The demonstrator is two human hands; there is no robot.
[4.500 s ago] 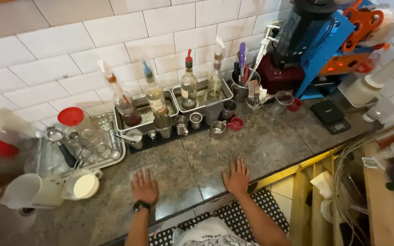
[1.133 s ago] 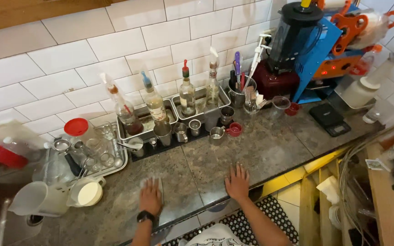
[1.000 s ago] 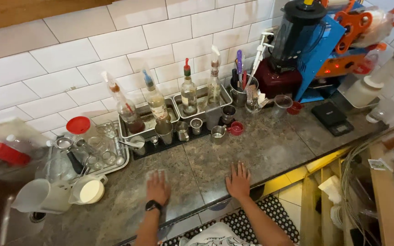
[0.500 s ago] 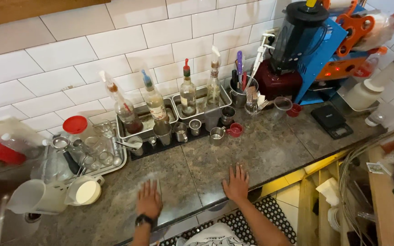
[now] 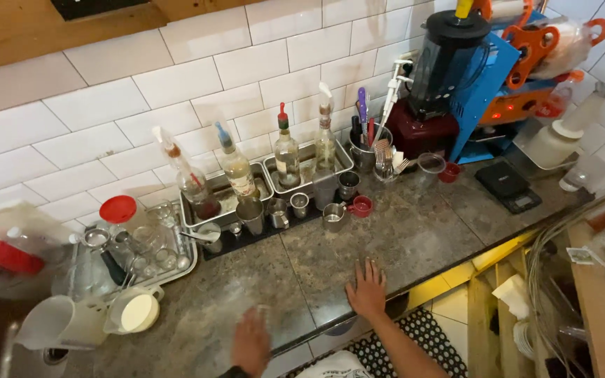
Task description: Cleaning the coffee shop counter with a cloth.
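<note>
Right hand [image 5: 367,288] flat on desk [image 5: 414,231], fingers spread wide, palm down, holding nothing. Left hand [image 5: 251,341] near desk front edge, blurred (grip state: cannot tell), nothing visibly held. Steel cups [image 5: 274,211] on black mat, well beyond both hands, nearest items to them. Behind cups: pourer bottles [image 5: 287,150] upright in metal trays against tiled wall. Blender [image 5: 442,66] at far right. White jug [image 5: 134,311] left of left hand.

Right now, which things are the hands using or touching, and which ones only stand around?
In hand:
- left hand and right hand, both empty, over the stone counter

Standing around:
- pourer bottles
- metal jiggers
- blender
- scale
</note>
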